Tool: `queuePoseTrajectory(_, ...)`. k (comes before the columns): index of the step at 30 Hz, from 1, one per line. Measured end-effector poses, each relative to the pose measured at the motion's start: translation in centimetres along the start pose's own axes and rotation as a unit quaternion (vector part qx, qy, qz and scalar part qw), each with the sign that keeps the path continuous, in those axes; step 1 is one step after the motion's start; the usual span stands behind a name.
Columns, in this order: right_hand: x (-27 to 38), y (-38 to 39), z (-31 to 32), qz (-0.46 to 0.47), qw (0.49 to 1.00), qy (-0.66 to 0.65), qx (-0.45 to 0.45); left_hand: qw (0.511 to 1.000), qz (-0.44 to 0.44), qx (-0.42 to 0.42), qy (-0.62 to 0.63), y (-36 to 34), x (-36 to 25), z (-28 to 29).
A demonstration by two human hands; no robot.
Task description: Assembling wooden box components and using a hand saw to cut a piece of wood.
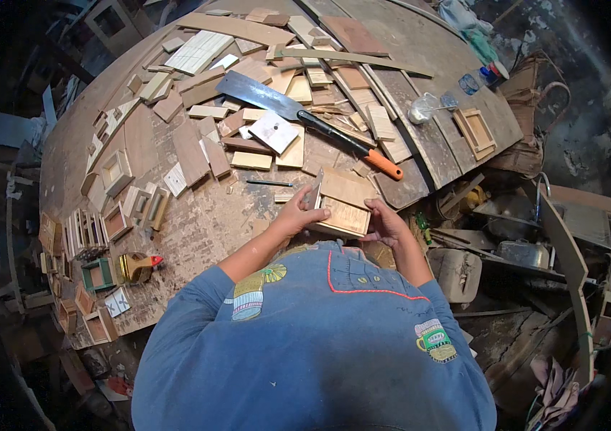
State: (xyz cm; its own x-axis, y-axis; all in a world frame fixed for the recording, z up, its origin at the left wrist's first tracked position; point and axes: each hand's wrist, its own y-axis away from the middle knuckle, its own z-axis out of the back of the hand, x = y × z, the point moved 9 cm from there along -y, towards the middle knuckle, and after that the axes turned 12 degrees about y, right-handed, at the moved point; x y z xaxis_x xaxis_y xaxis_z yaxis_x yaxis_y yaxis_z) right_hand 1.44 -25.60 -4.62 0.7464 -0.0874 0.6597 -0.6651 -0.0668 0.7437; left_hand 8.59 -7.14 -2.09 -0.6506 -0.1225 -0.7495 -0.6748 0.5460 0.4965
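A small wooden box [345, 208] is held between my two hands at the near edge of the workbench. My left hand [297, 214] grips its left side, the thumb resting on the front part. On the right side, my right hand [386, 223] closes round the near corner, fingers partly hidden beneath. A thin board [348, 188] covers the box's far part. Just beyond lies a handsaw [262, 95] with a black and orange handle [383, 164], its blade resting on wood scraps. A dark pencil [270, 183] lies left of the box.
Wood offcuts [248, 147] pile up mid-bench. Small wooden boxes and frames [115, 172] stand at left, near a glue bottle [136, 267] with a red cap. A wooden frame [476, 133] and a clear plastic bag [422, 109] sit at right. Stacked clutter [528, 251] lies beyond the bench's right edge.
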Motion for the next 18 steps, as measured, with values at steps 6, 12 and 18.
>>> queuePoseTrajectory(6, 0.1, 0.8, 0.4, -0.001, 0.997, 0.034, -0.071, 0.999, -0.001, -0.028, -0.040, -0.2, 0.5, 0.9)
queuePoseTrajectory(12, 4.8, 4.0, 0.7, 0.211, 0.862, 0.339, -0.312, 1.000, -0.018, -0.019, -0.017, 0.4, 0.9, 2.9)
queuePoseTrajectory(18, 7.1, 6.5, -2.1, 0.384, 0.722, 0.434, -0.377, 0.999, -0.010, 0.013, 0.027, -0.6, 1.8, 5.3)
